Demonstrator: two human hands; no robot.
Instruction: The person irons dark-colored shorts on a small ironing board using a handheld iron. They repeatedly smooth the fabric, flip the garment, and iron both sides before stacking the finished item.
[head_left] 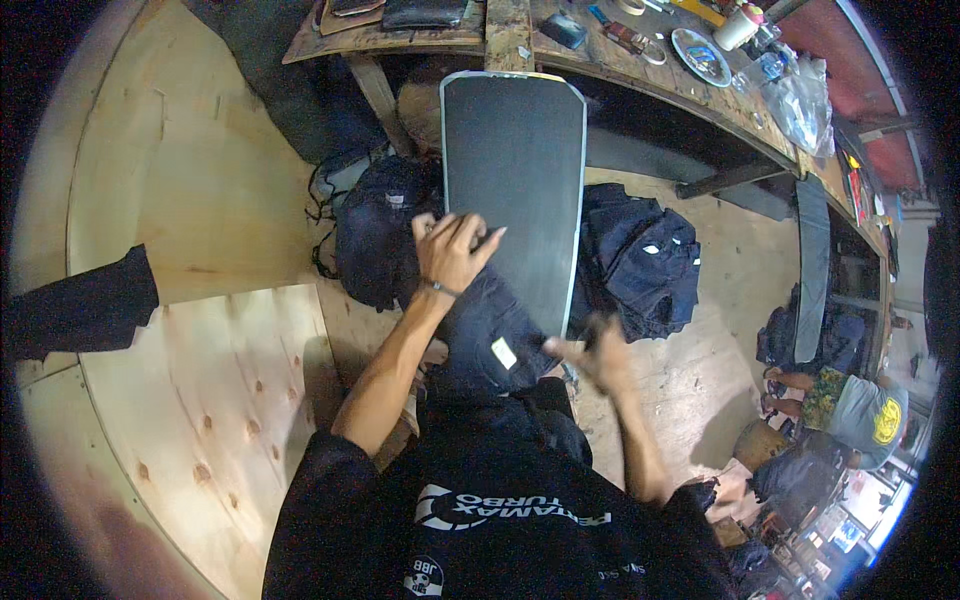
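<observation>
A piece of dark cloth [480, 318] with a small pale label lies over the near end of a long dark board with light edges [515, 170]. At the board's left edge, above the cloth, is my left hand [453, 252]. Its fingers are bent but apart, its thumb points right, and I see nothing held in it. My right hand [602, 358] is blurred beside the cloth's right edge. Its thumb reaches toward the cloth, apart from the fingers, and nothing shows in its grasp.
Dark garments [640, 255] are heaped right of the board, and a dark bundle [378, 235] sits left. A cluttered wooden workbench [660, 90] runs across the back, with a plate [700, 57] and a plastic bag [803, 105]. Another person [850, 410] is at far right.
</observation>
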